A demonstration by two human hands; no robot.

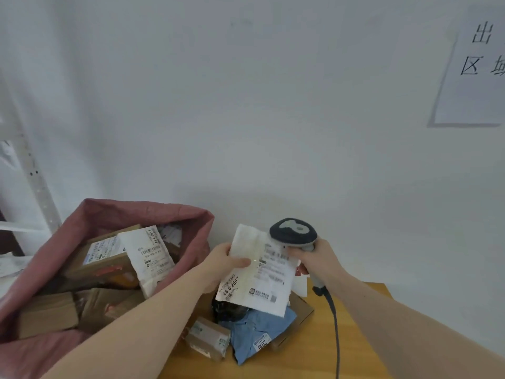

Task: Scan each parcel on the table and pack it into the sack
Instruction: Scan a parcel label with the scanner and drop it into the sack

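Note:
My left hand (222, 259) grips the left edge of a white parcel (257, 272) with a printed label, held up above the table. My right hand (318, 262) holds a grey handheld scanner (293, 232) by its handle, its head right over the parcel's top right corner. A faint light line lies across the label. The pink sack (114, 212) stands open at the left, with several cardboard boxes and a white parcel (149, 255) inside.
On the wooden table (352, 332) under the held parcel lie a blue bag parcel (259, 332), a small cardboard box (207, 339), a black bag (226, 307) and a brown box (300, 313). The scanner's cable (334, 324) trails over the table. A white wall stands behind.

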